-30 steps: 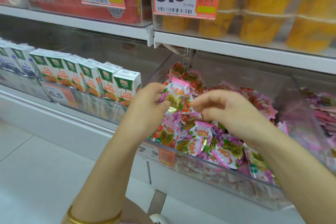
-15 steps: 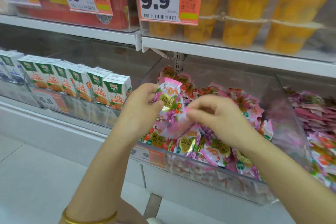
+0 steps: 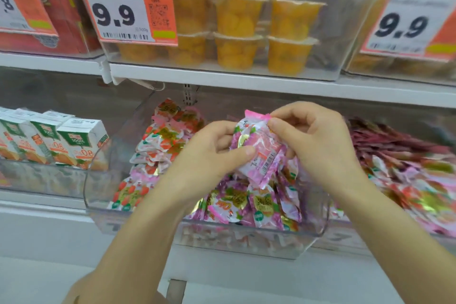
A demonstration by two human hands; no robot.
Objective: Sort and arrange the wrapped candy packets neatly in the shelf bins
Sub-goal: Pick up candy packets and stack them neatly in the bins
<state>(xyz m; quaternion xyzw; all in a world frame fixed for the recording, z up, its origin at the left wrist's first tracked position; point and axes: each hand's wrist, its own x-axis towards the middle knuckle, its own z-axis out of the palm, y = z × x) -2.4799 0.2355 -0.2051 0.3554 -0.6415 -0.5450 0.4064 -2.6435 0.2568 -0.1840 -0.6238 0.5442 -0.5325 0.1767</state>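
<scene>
Two hands hold one stack of candy packets (image 3: pixel 261 155) over the clear bin (image 3: pixel 246 242): my left hand (image 3: pixel 209 155) clamps it under a curled thumb, my right hand (image 3: pixel 315 145) pinches its pink top edge. Squaring, I judge; next, seat it upright in front.

A: Right hand (image 3: pixel 318 145)?
B: It was low at the pile (image 3: pixel 234 202), pinching a packet loose. Now it is up beside the left hand (image 3: pixel 209 153), fingertips pinching the pink top edge of the held packets (image 3: pixel 264 153).
A: Left hand?
B: It showed a printed front before. Now a packet with its barcode side out lies on top, with the thumb across it.
A: Position?
B: Both hands sit further right over the bin (image 3: pixel 98 180).
A: View?
B: The person's head has shifted right. A second tag (image 3: pixel 414 22) has come in at the right, the 16.8 tag is cut off, the bracelet is out of frame, and fewer cartons (image 3: pixel 74 143) show.
</scene>
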